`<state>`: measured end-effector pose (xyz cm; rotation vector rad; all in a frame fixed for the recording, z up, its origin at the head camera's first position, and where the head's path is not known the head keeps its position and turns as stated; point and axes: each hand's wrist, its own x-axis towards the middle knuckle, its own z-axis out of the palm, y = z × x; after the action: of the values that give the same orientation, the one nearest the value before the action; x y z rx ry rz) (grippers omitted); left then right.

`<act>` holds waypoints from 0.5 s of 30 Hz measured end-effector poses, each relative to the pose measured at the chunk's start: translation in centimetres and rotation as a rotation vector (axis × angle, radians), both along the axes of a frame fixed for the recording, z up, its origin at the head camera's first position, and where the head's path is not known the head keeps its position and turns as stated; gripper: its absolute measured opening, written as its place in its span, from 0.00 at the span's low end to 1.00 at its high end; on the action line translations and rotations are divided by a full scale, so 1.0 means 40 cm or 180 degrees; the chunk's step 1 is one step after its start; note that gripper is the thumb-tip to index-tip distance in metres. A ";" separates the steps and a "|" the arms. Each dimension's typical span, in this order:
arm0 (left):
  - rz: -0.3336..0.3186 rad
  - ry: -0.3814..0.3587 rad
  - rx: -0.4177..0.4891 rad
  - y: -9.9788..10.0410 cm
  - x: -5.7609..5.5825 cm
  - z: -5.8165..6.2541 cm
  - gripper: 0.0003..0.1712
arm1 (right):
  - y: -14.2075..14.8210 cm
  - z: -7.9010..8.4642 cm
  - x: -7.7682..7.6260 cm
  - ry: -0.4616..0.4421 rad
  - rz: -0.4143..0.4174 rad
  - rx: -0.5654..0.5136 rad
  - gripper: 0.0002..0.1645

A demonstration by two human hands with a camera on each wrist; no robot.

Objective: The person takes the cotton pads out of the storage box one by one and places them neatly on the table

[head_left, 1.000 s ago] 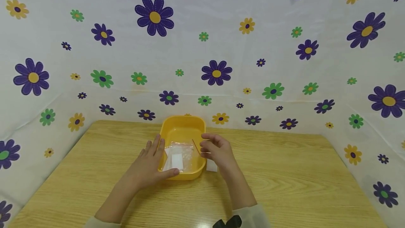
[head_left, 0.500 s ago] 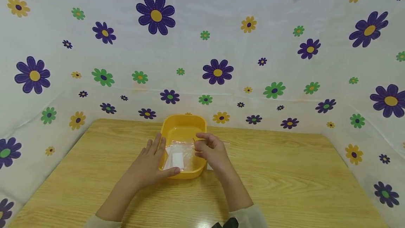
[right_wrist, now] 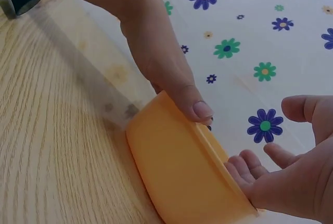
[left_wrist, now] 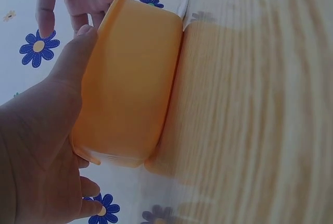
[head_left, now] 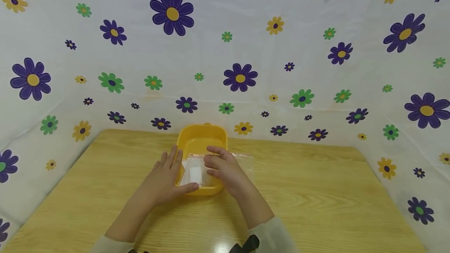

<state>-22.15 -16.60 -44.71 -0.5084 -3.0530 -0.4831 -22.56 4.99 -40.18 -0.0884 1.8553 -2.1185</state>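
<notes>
A yellow plastic tub (head_left: 207, 192) stands on the table and holds clear zip bags (head_left: 210, 180) and a small white rectangular piece (head_left: 195, 175). Spread along its left side, my left hand (head_left: 158, 180) steadies it, fingers straight at the left rim and thumb on the front rim. Over the right rim reaches my right hand (head_left: 228, 173), its fingers loosely bent above the bags, thumb held apart in the right wrist view. Nothing shows in its grasp. Another clear zip bag (head_left: 247, 164) lies on the table right of the tub, partly hidden by this hand.
The wood-grain table (head_left: 309, 190) extends on both sides of the tub. A white cloth with printed flowers (head_left: 207, 50) hangs behind it, close to the tub's far rim. Dark bows show near the sleeves.
My right hand has moved left from the tub's right rim to over its inside. A clear bag's red-lined edge now shows farther out on the right. The left hand keeps its place.
</notes>
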 end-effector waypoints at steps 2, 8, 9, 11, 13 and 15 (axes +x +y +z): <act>0.0001 0.0010 0.0000 -0.004 0.001 0.000 0.72 | -0.011 0.000 -0.006 -0.0111 0.0006 0.0010 0.31; -0.0008 0.0062 0.0030 -0.005 0.005 0.001 0.70 | -0.037 0.005 -0.020 -0.0317 -0.0066 0.0235 0.36; -0.0005 0.0061 0.0029 -0.005 0.005 0.002 0.70 | -0.039 0.007 -0.022 -0.0335 -0.0077 0.0276 0.37; -0.0004 0.0068 0.0047 -0.005 0.005 0.003 0.69 | -0.044 0.009 -0.024 -0.0370 -0.0100 0.0320 0.39; -0.0012 0.0074 0.0053 -0.006 0.005 0.004 0.69 | -0.048 0.008 -0.028 -0.0389 -0.0115 0.0314 0.41; -0.0012 0.0063 0.0044 -0.007 0.006 0.004 0.69 | -0.052 0.008 -0.029 -0.0415 -0.0136 0.0289 0.42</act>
<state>-21.93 -16.87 -44.56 -0.5153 -3.0284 -0.4961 -23.73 2.92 -39.88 0.1085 1.8884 -2.0125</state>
